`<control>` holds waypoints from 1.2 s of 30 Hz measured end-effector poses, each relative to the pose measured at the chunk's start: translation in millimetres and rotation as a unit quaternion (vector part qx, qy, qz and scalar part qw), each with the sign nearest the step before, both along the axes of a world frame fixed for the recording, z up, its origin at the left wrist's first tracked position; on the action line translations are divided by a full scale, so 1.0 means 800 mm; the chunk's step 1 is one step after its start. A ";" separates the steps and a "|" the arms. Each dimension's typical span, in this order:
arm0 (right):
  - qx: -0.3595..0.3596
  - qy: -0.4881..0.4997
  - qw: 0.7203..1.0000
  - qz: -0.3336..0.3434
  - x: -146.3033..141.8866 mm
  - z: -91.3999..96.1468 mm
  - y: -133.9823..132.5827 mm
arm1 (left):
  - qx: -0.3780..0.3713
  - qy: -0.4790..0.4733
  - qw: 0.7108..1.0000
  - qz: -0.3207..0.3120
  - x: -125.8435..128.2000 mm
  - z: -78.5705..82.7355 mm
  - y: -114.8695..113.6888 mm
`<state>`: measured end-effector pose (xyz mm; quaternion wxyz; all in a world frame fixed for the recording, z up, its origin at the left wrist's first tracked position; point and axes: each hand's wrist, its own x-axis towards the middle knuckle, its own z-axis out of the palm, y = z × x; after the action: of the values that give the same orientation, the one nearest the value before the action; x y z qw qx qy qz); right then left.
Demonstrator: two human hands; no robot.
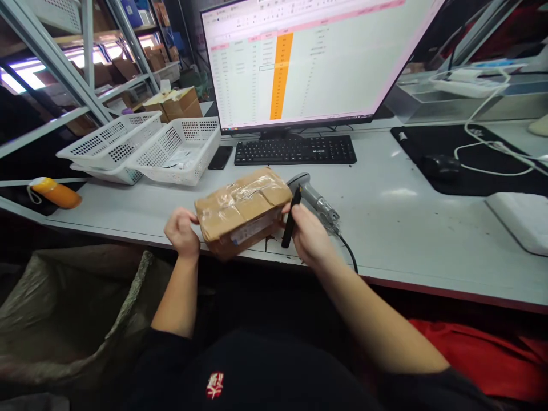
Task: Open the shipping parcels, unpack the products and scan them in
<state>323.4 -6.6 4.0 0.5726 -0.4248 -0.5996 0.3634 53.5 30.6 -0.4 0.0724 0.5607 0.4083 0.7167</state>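
Note:
A taped brown cardboard parcel (pixel 242 210) with a white label on its near side is held at the desk's front edge. My left hand (pixel 183 231) is curled around its left end. My right hand (pixel 309 235) touches the parcel's right end and grips a thin black stick, perhaps a pen or cutter (pixel 292 218), pointing upward. A grey barcode scanner (pixel 314 200) lies on the desk right behind my right hand, its black cable trailing over the edge.
A black keyboard (pixel 295 150) and large monitor (pixel 308 57) showing a spreadsheet stand behind. White perforated baskets (pixel 171 149) and a phone (pixel 220 157) sit left. A mouse (pixel 440 167) on a black mat is right. An open sack (pixel 72 314) hangs lower left.

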 end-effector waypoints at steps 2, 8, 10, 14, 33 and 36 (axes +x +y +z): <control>-0.062 0.092 0.994 0.018 -0.001 0.009 0.040 | 0.066 0.057 0.996 0.026 0.005 -0.011 -0.025; -0.068 0.059 0.992 0.086 -0.035 0.039 0.127 | 0.055 0.213 0.968 -0.120 0.035 0.002 -0.034; -0.013 0.011 0.999 0.035 -0.032 0.050 0.121 | 0.054 0.238 0.961 -0.128 0.040 0.008 -0.031; 0.160 -0.155 0.972 -0.078 0.000 0.076 0.034 | 0.048 0.262 0.950 -0.164 0.044 0.015 -0.031; 0.281 -0.540 0.771 -0.189 0.021 0.091 -0.093 | 0.102 0.188 0.972 -0.092 0.110 0.017 -0.031; 0.242 -0.538 0.760 -0.273 0.051 0.090 -0.090 | 0.110 0.159 0.977 -0.087 0.108 0.014 -0.031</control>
<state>364.1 -78.3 75.7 0.3148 -0.5433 -0.7355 -0.2545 139.7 5.6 10.6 0.0066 0.7054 0.2827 0.6500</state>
